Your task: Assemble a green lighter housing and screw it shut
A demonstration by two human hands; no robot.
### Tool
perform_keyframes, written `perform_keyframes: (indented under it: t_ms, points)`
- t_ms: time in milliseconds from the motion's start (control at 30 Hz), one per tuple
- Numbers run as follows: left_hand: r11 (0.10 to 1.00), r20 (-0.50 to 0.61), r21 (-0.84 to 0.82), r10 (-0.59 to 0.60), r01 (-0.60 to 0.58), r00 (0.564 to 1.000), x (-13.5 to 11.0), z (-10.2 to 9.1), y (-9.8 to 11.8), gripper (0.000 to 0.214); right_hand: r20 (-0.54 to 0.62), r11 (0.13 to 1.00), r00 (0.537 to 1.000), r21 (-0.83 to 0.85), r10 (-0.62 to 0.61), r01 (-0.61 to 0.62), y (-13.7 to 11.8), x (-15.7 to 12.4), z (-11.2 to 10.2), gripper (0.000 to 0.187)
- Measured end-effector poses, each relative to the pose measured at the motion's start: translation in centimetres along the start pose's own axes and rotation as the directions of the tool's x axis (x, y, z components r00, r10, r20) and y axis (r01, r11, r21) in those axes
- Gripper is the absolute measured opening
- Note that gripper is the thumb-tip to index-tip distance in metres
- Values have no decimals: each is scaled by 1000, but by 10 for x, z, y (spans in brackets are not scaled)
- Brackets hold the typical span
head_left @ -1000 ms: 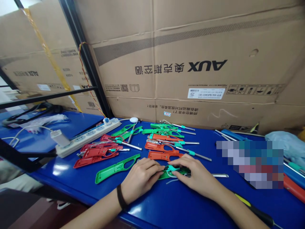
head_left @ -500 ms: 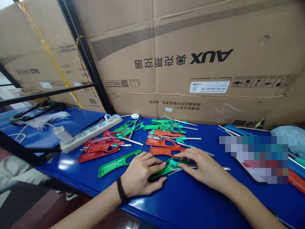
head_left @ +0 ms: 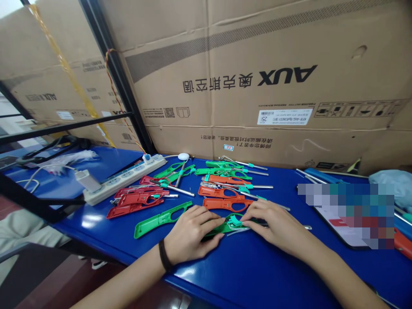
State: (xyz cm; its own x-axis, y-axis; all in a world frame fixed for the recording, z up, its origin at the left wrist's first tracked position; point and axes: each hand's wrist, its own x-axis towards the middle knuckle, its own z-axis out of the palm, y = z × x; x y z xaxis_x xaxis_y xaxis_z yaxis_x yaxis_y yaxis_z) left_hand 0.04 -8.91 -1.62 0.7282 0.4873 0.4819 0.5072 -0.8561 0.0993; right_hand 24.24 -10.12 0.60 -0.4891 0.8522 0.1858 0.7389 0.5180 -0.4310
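left fingers (head_left: 215, 224) hold green casing (head_left: 227, 230); right fingers (head_left: 254, 210) touch teal part (head_left: 235, 220)

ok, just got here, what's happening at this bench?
The left hand holds a green shell against the blue table, while the right hand works at the teal piece on it. Another green half-shell lies to the left, unheld. Red shells and orange shells lie farther back.

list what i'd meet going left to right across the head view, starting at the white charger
White charger, nearest green handle shell, left hand, mint-green plastic piece, right hand, pale blue plastic bag.
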Motion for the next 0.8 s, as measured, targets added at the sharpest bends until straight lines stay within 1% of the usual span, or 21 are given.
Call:
perform_keyframes:
  t_ms: [133,333,533,667,800]
  points:
    - [1000,-13,-6,5,-5,1000,-1,0,0,26,6,1000,1000,2,-10,10,1,0,1,14]
    - [993,14,-32,112,-112,994,-2,1,-1,26,18,1000,1000,-19,-15,16,1,-2,2,16]
    - [993,37,-48,111,-109,993,-2,0,-1,29,45,997,998,-64,-39,42,-1,-1,1,17]
    - [991,88,-89,104,-96,991,-1,1,-1,39,40,997,999,-73,-32,34,-1,0,2,17]
    - [985,137,-101,152,-139,979,1,1,0,44,38,999,999,-34,-39,40,1,-1,5,18]
